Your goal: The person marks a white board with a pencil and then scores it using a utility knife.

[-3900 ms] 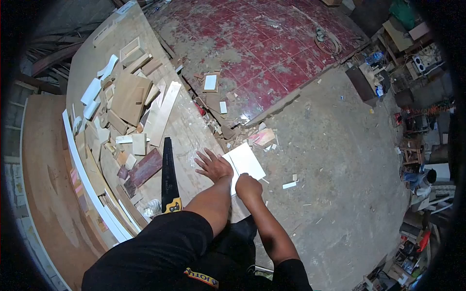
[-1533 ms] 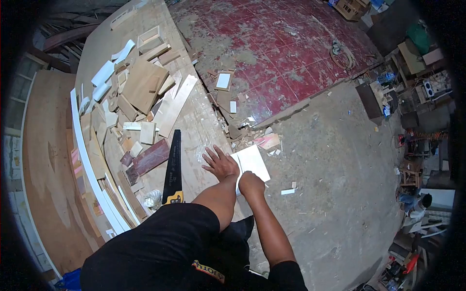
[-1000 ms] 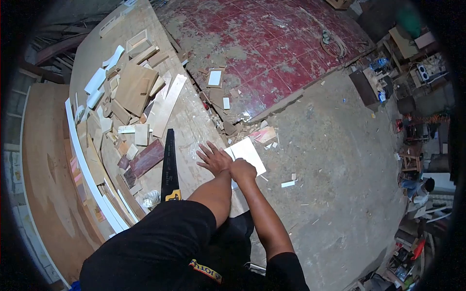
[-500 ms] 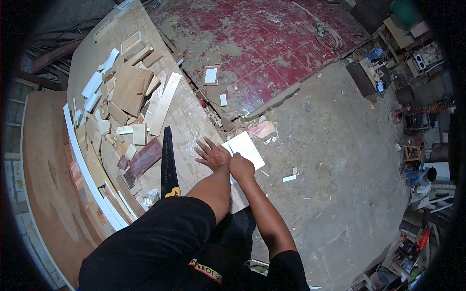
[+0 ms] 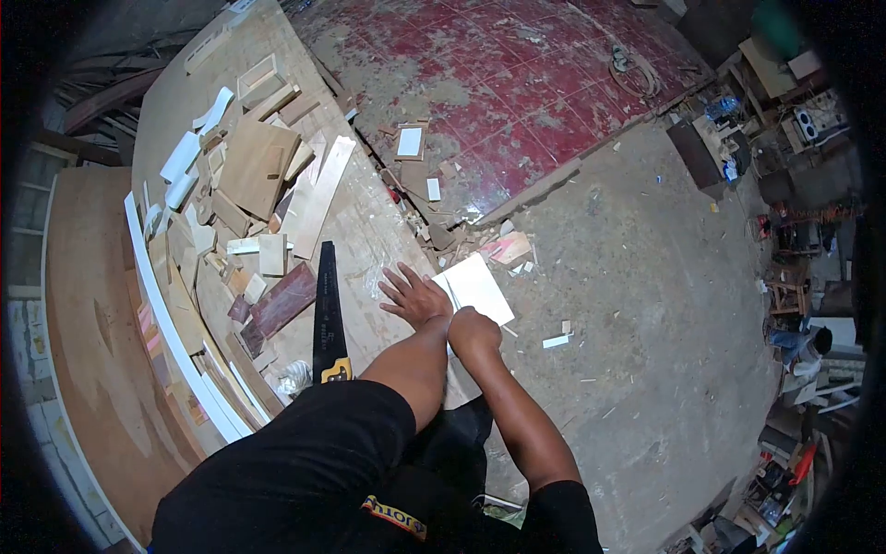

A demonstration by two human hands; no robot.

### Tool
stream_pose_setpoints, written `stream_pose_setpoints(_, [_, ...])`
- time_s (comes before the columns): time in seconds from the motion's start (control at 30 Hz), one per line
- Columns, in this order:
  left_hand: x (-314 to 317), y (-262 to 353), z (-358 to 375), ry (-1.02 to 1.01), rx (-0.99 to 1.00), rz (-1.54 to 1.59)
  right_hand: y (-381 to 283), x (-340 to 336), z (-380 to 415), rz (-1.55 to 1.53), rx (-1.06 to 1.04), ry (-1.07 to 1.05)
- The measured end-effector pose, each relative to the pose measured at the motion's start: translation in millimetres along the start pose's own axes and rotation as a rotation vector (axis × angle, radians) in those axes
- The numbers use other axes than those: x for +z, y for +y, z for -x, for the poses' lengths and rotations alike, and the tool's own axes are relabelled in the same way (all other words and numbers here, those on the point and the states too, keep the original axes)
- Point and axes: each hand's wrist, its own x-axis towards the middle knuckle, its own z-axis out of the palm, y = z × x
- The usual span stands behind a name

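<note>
My left hand (image 5: 415, 299) lies flat with its fingers spread, across the near-right edge of the wooden worktable and the side of a white board (image 5: 478, 288). The board juts out past the table's edge over the floor. Close beside the left wrist, my right hand (image 5: 474, 333) is closed in a fist over the near part of the board. Whatever the fist grips is hidden under the fingers. To the left of my left hand, a handsaw (image 5: 329, 309) with a black blade and yellow handle rests on the table.
Wood offcuts, including a brown panel (image 5: 256, 166) and a dark red block (image 5: 282, 301), are heaped on the worktable (image 5: 369, 222). Scraps litter the concrete floor (image 5: 646, 305). A raised red-tiled area (image 5: 498, 102) lies beyond. Another person (image 5: 805, 349) is at the far right.
My right fist has slid a short way toward my body along the board. My left hand stays spread in place. The whole view has shifted slightly.
</note>
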Motion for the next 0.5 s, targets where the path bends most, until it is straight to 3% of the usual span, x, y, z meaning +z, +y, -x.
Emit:
stream_pose_setpoints(0.17, [1.6, 0.1, -6.0, -0.018, -0.012, 0.045, 4.8, 20.6, -37.8, -0.061, -0.018, 0.023])
stream_pose_setpoints(0.3, [3.0, -2.2, -0.5, -0.027, -0.006, 0.041, 4.6, 2.7, -11.4, -0.098, -0.057, 0.024])
stream_pose_setpoints(0.37, [-2.3, -1.9, -0.4, -0.022, 0.005, 0.024, -1.2, -15.7, 11.9, -0.114, 0.075, -0.046])
stream_pose_setpoints(0.5, [-2.4, 0.8, -2.3, 0.006, -0.001, 0.093, -4.1, -17.4, -1.1, -0.063, 0.034, -0.062])
